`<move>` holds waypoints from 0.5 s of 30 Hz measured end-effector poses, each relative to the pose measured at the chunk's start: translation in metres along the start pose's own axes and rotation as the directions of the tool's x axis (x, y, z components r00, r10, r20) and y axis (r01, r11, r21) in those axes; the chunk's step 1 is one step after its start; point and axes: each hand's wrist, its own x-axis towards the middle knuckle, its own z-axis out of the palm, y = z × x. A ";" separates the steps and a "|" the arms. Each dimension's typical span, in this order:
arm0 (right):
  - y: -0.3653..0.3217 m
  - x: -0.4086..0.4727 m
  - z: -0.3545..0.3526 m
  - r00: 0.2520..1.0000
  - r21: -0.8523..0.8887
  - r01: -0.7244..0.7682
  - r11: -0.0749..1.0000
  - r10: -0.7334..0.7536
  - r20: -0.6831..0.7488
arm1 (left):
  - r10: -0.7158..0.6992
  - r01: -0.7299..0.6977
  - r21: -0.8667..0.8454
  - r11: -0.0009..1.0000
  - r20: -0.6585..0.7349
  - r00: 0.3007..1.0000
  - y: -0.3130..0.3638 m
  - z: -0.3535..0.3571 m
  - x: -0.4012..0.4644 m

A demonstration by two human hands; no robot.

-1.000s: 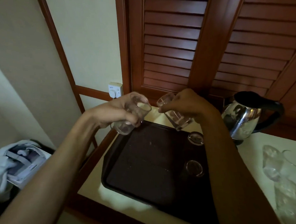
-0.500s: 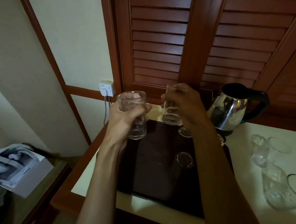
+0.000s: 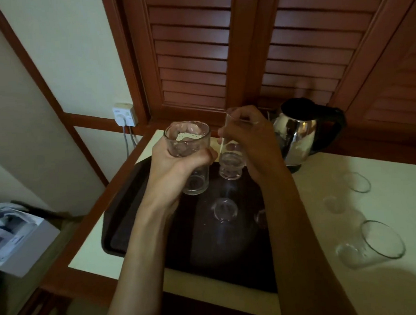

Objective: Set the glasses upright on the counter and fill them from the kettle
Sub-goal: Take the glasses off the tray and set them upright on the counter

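Observation:
My left hand (image 3: 176,166) grips a clear glass (image 3: 190,156) upright, mouth up, above the dark tray (image 3: 124,238). My right hand (image 3: 254,142) holds a second clear glass (image 3: 230,160) upright just beside it, its base low over the tray's far end. Two more glasses (image 3: 224,209) stand on the tray, one half hidden by my right forearm. A shiny steel kettle (image 3: 298,132) with a black handle stands at the back of the pale counter (image 3: 385,287). Two glasses (image 3: 370,244) stand on the counter to the right.
Brown louvred shutters rise behind the counter. A white wall socket (image 3: 124,114) with a cable sits at the back left. A white box (image 3: 14,239) lies on a lower surface to the left. The counter's wooden edge (image 3: 63,278) runs along the left side.
Both glasses were tilted a second ago and now stand upright in my hands. The camera has tipped further down over the tray.

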 end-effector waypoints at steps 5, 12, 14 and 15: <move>-0.011 -0.006 -0.052 1.000 0.015 0.029 0.999 -0.029 -0.002 | 0.018 -0.016 -0.105 0.994 0.024 1.000 -0.001 0.060 -0.014; -0.021 -0.028 -0.151 1.000 -0.061 0.024 0.998 -0.024 -0.012 | 0.016 -0.012 -0.119 0.993 0.035 0.999 -0.010 0.157 -0.042; -0.023 -0.034 -0.181 0.999 -0.017 0.050 0.999 -0.050 -0.010 | 0.026 -0.021 -0.110 0.994 0.042 0.999 -0.011 0.186 -0.051; -0.023 -0.038 -0.195 0.998 0.013 0.069 0.998 -0.069 -0.009 | 0.035 -0.030 -0.104 0.994 0.049 0.998 -0.011 0.200 -0.057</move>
